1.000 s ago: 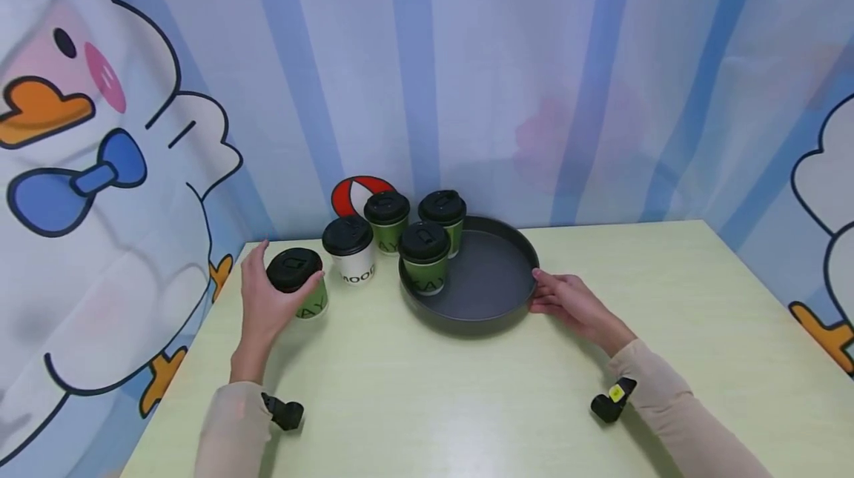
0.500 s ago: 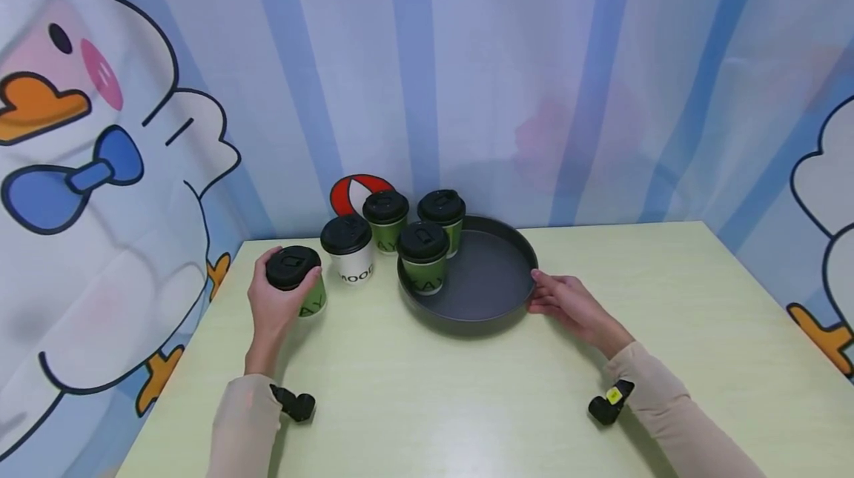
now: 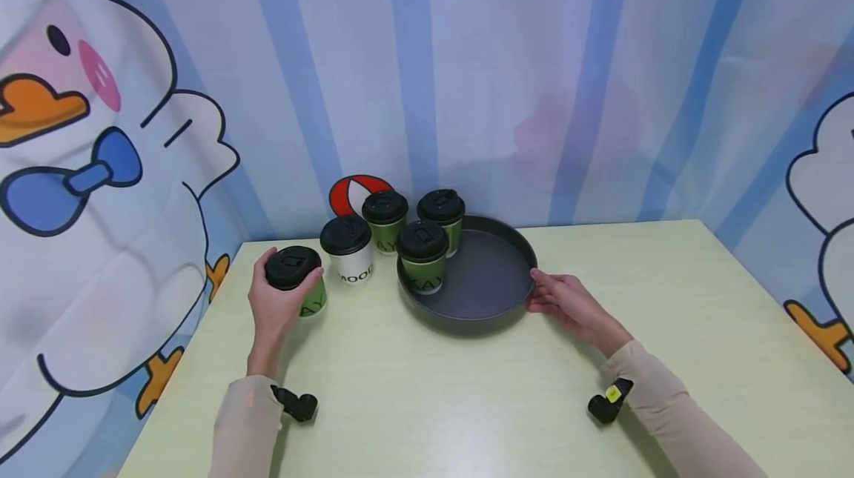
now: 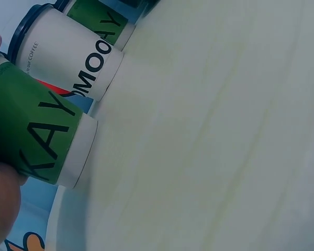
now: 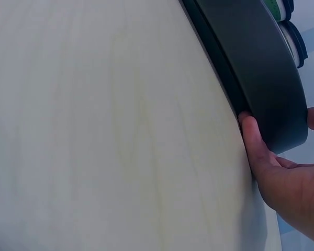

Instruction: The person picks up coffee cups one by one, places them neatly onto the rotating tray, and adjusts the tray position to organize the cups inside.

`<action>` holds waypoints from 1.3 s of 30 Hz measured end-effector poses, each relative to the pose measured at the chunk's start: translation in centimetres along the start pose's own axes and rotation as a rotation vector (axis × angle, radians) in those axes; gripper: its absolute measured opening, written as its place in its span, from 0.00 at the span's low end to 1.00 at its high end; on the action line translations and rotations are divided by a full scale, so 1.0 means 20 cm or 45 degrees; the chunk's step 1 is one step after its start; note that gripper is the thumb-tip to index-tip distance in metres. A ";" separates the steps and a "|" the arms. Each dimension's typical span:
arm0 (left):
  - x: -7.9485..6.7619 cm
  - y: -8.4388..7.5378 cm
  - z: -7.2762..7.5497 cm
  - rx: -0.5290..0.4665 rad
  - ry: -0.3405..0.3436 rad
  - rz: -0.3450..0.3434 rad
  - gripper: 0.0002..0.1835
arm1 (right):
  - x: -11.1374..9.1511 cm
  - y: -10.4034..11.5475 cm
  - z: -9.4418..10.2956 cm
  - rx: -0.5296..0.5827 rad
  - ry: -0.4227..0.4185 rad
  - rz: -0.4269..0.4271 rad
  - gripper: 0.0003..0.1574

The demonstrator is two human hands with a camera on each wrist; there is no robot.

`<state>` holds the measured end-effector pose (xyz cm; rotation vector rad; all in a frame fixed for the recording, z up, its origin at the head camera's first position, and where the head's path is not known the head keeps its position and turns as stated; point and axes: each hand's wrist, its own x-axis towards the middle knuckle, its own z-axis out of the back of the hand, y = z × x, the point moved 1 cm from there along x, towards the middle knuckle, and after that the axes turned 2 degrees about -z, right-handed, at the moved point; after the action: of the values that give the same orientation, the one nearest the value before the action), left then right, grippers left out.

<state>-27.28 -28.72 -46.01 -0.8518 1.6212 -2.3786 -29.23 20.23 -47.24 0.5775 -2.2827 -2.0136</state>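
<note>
In the head view my left hand [image 3: 276, 307] grips a green paper coffee cup [image 3: 312, 301] with a black lid at the table's left side, thumb and fingers around it. The left wrist view shows this cup [image 4: 39, 123] with large "KAY" lettering, upright on or close over the table. My right hand [image 3: 567, 304] pinches the right edge of a dark round pan [image 3: 494, 278], thumb at the rim and fingers at its underside. Two green lidded cups stand in the pan's left part, a front cup [image 3: 425, 270] and a rear cup [image 3: 454, 233].
Right of the held cup stands a white lidded cup [image 3: 353, 264] marked "MOO". Behind it is another green cup [image 3: 388, 236], close to the pan's left rim. A printed curtain [image 3: 480, 93] hangs along the back edge of the pale table [image 3: 427, 404].
My left hand has moved slightly right and closed its fingers around the green cup. The right hand and the pan keep their place.
</note>
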 end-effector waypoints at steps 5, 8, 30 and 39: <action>0.00 0.00 0.00 -0.034 -0.012 0.020 0.51 | 0.00 -0.01 0.00 0.008 -0.003 0.004 0.33; -0.01 0.01 0.00 -0.046 -0.020 0.016 0.50 | 0.00 -0.01 0.00 0.016 -0.001 0.008 0.32; -0.16 -0.37 -0.09 -0.265 0.209 -0.024 0.45 | -0.01 0.00 0.00 -0.024 -0.028 0.003 0.34; -0.26 -0.60 -0.27 -0.386 0.334 -0.174 0.44 | -0.01 0.00 -0.01 -0.018 -0.029 0.004 0.34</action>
<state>-23.42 -17.31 -38.71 -0.7415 2.1316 -2.4597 -29.06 20.05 -47.14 0.5523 -2.2786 -2.0441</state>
